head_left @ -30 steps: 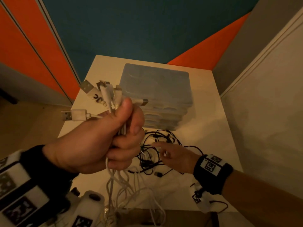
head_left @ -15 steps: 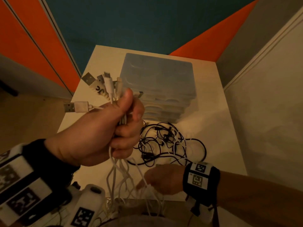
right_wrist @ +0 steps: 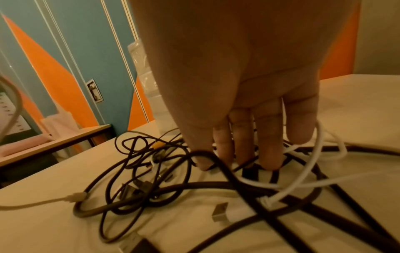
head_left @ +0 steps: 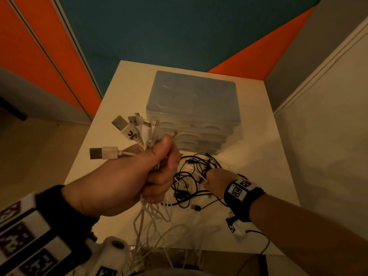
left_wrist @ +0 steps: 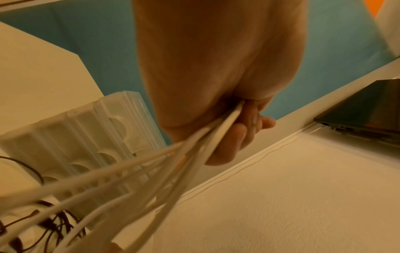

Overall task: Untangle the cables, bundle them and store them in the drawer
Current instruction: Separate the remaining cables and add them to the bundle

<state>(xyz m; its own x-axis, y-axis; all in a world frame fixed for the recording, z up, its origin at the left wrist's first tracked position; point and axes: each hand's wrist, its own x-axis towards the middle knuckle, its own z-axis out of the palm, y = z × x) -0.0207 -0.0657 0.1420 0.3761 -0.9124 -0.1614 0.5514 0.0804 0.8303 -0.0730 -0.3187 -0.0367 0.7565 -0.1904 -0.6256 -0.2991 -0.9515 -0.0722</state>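
Note:
My left hand [head_left: 163, 156] is raised over the white table [head_left: 258, 156] and grips a bunch of white cables [head_left: 143, 134]. Their USB plugs stick up above the fist, and the strands hang down past the front edge. The left wrist view shows those white cables [left_wrist: 151, 162] leaving my curled fingers [left_wrist: 238, 133]. My right hand [head_left: 211, 180] is down in the black cable tangle [head_left: 189, 174] in front of the clear drawer unit [head_left: 191, 100]. In the right wrist view a black loop [right_wrist: 207, 154] lies over the thumb and a white cable [right_wrist: 314, 164] runs round the little finger.
The drawer unit [left_wrist: 75, 133] stands at the back of the table with its drawers pushed in. A loose black USB plug [head_left: 196, 207] lies near the front. A wall borders the table's right side. A dark laptop [left_wrist: 363, 109] lies on a ledge in the left wrist view.
My right hand has left the hanging white strands at the front edge and moved forward into the black tangle. The left hand still holds its bunch up.

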